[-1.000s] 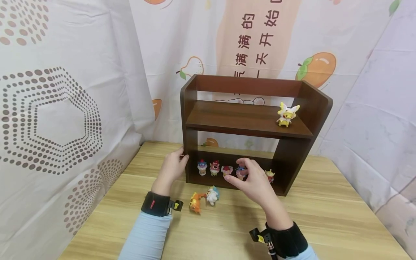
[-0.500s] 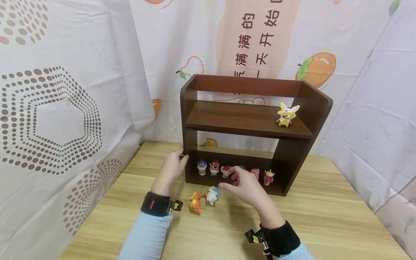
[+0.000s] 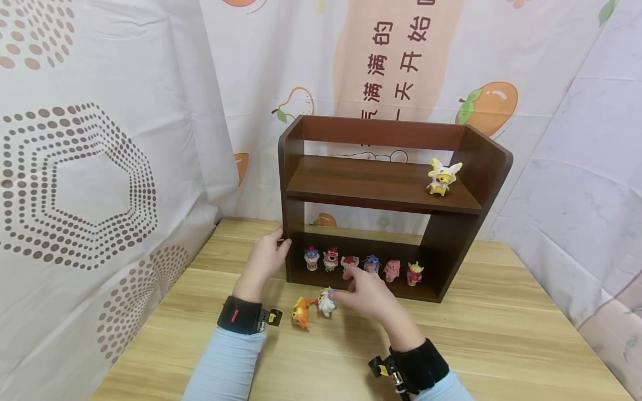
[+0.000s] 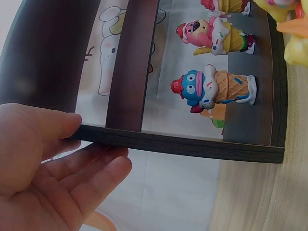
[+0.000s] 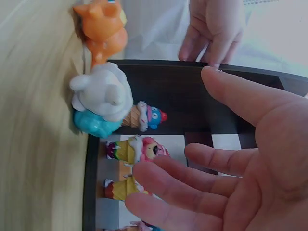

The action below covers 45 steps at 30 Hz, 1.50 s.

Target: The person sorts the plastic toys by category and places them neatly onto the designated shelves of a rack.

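My left hand [image 3: 266,257] holds the left side panel of a dark brown wooden shelf [image 3: 371,177]. In the left wrist view its thumb is on one face of the panel edge, the fingers on the other. My right hand [image 3: 370,294], fingers spread and nothing between them, hovers just right of a white-and-blue toy figurine [image 3: 326,303] lying on the table. Whether the thumb touches that figurine cannot be told. Beside it lies an orange figurine [image 3: 301,313]. Several ice-cream-cone figurines line the lower shelf, among them a blue-faced one [image 4: 192,89] and a pink bear [image 4: 199,33].
A yellow figurine in a white costume [image 3: 441,177] stands at the right of the upper shelf. On the lower shelf's right end is a green-headed figurine [image 3: 414,274]. The wooden table [image 3: 506,334] carries everything, and a printed curtain [image 3: 251,67] hangs behind.
My right hand has moved left and down from the lower-shelf row toward the white-and-blue figurine, uncovering figurines on the right. The left hand has stayed on the panel.
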Tool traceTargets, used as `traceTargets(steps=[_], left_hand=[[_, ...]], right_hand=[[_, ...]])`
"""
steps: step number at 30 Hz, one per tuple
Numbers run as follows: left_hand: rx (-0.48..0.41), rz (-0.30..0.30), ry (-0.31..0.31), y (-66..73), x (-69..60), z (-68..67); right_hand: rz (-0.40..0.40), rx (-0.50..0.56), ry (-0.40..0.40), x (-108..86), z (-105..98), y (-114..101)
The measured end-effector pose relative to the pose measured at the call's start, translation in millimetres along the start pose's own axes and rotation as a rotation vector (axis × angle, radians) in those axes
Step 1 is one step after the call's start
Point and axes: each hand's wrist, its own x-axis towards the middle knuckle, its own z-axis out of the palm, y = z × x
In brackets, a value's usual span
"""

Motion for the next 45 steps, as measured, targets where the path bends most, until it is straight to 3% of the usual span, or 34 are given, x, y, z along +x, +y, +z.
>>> traceTargets(steps=[6,15,45], left_hand=[[-0.005,0.004,0.003,-0.2,0.0,0.5],[0.0,0.0,0.004,-0.2,0.3,0.2],[-0.017,-0.002,0.001,0.4,-0.1,0.1]], right_hand=[[0.01,0.007,-0.06,1.3,12,-3],[0.013,-0.053,-0.08,7.0,27,-5],[0.005,-0.14,-0.073,18.2,48,-8]])
